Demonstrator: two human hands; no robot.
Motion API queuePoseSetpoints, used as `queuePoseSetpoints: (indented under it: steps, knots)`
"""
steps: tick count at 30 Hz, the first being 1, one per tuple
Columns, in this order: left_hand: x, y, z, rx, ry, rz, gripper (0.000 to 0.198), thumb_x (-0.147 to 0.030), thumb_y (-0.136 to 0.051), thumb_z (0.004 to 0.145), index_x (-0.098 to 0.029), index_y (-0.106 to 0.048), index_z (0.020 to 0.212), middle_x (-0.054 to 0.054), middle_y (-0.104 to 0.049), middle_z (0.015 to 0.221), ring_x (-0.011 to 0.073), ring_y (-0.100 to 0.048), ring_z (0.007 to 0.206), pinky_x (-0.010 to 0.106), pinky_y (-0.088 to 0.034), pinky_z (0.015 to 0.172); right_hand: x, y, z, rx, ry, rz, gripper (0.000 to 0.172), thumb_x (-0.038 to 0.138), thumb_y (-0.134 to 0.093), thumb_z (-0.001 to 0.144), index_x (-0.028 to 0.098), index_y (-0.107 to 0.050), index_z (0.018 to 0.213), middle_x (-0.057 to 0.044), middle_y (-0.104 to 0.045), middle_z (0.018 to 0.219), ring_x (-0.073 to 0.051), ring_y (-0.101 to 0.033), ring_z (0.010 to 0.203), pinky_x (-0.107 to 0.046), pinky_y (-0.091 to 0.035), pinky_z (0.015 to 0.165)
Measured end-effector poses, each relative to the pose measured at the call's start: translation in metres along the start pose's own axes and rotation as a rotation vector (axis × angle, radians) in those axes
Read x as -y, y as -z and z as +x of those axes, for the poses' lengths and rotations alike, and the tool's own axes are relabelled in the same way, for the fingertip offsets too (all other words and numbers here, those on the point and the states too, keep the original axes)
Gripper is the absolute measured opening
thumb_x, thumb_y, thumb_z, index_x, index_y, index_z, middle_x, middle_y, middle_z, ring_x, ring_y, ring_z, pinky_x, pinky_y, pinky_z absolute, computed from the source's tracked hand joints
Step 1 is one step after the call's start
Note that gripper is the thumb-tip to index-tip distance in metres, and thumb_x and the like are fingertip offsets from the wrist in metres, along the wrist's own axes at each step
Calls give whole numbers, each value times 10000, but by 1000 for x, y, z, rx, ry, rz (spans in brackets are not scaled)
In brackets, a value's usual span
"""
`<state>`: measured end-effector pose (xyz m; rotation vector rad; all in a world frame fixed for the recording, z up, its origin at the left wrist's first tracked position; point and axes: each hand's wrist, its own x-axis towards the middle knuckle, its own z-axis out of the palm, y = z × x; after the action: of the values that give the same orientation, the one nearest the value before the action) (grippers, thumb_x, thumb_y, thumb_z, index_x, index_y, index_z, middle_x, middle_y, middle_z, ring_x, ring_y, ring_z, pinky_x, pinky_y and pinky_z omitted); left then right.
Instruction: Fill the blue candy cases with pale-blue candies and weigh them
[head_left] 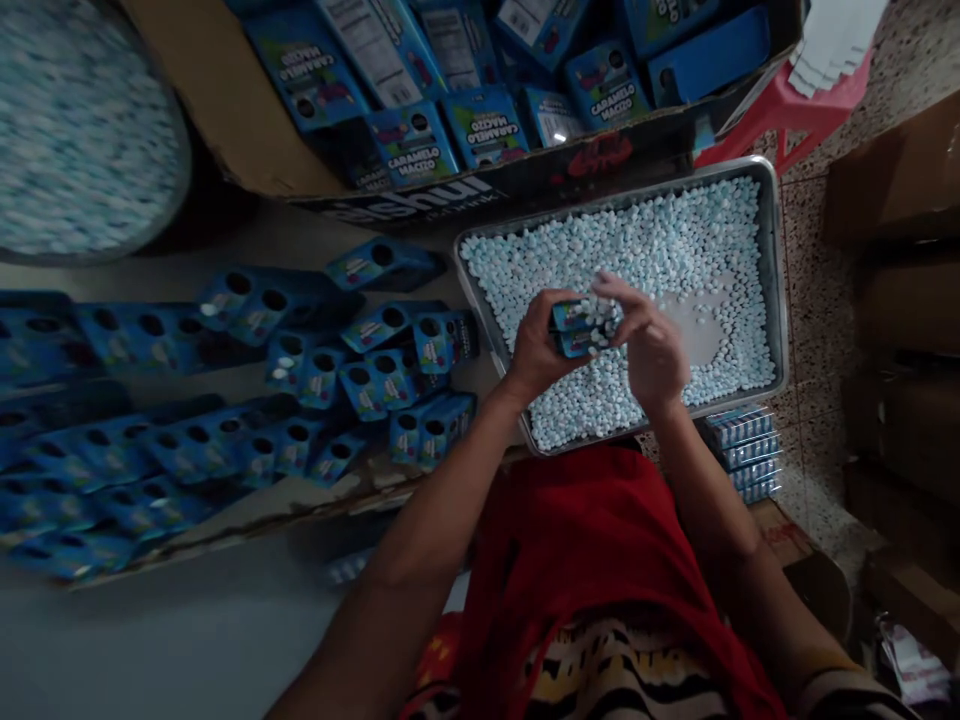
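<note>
My left hand (541, 335) is wrapped round a pair of small blue candy boxes (574, 343), held over a metal tray (780, 290). White and pale blue candies (600, 318) are heaped at the boxes' upper ends. Beside that end is my right hand (654, 350), its fingers stretched toward the heaped candies and partly blurred. Whether its fingertips touch them I cannot tell. Beneath both hands, loose candies (675, 225) cover most of the tray, with a bare patch of its bottom showing right of my right hand.
Several blue boxes with round holes (367, 375) stand in rows on the left. A cardboard carton (315, 200) of blue boxes lies beyond the tray. A large tub of candies (82, 130) fills the upper left. Wrapped packs (742, 445) and brown cartons (900, 180) are on the right.
</note>
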<state>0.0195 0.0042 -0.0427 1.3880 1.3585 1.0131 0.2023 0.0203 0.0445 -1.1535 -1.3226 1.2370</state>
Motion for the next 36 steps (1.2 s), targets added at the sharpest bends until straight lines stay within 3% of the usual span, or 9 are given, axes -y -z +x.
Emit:
queuePoseSetpoints:
  steps: [3,7,9,14,19,24,27,32,36]
  knots:
    - [17,9,8,-52,-64,40,861,-596,-1027,681,-213,-592,1318,70,-695,1298,280,-723,1172,408,-590,1028,-18,23,-43,124,94,-404,453,525,-391,1135,250,-723,998,-116,-719,1476,-359,-570,1555,-674,-443,1304]
    - [23,22,10,-82,-94,115,955,-636,-1056,627,-248,-547,1336,64,-697,1260,258,-744,1062,376,-627,933,-54,18,-91,1057,412,-763,288,283,-516,1142,189,-744,1290,-167,-717,1524,-346,-583,1556,-600,-478,1314]
    - [16,28,5,-114,-99,119,949,-631,-1056,635,-261,-543,1343,56,-697,1236,253,-745,1039,379,-638,921,-69,1,-96,1346,536,-747,303,241,-512,1149,219,-726,1362,-109,-721,1542,-290,-593,1554,-513,-452,1357]
    - [2,44,-18,-238,-77,65,931,-576,-1075,609,-310,-557,1335,30,-668,1213,260,-721,1054,427,-650,921,-92,-17,-78,1472,661,-665,312,302,-473,1174,253,-720,1358,-72,-701,1563,-318,-568,1562,-641,-276,1423]
    - [9,45,-34,-288,37,100,966,-515,-1101,552,-279,-553,1312,37,-655,1213,262,-707,1076,441,-649,964,-113,11,-58,1353,518,-629,179,270,-680,1065,303,-761,1222,-7,-779,1404,-245,-607,1496,-600,-243,1437]
    - [25,19,-43,-481,106,94,957,-443,-1078,611,-276,-513,1365,64,-630,1304,281,-688,1161,495,-617,1071,-122,60,-29,1096,426,-701,248,224,-724,1037,308,-779,1264,-3,-800,1356,-284,-635,1486,-684,-296,1396]
    - [37,-2,-42,-591,93,97,958,-474,-1055,636,-272,-470,1368,91,-603,1347,307,-669,1229,541,-573,1148,-107,99,-32,771,268,-883,317,277,-711,1048,346,-762,1354,-20,-674,1613,-328,-478,1647,-693,-280,1407]
    - [58,-32,-34,-704,39,74,1027,-636,-996,583,-276,-387,1327,135,-541,1403,350,-618,1343,589,-462,1256,-103,142,-67,-168,-31,-1115,573,516,-488,1134,316,-493,1672,-131,-412,1802,-344,-352,1707,-718,-343,1351]
    - [67,-58,-25,-831,84,-18,1038,-640,-942,649,-300,-314,1401,135,-483,1447,337,-607,1359,613,-474,1254,-131,122,-69,-366,-61,-1142,622,536,-403,1148,228,-486,1683,-195,-445,1759,-340,-353,1699,-710,-319,1358]
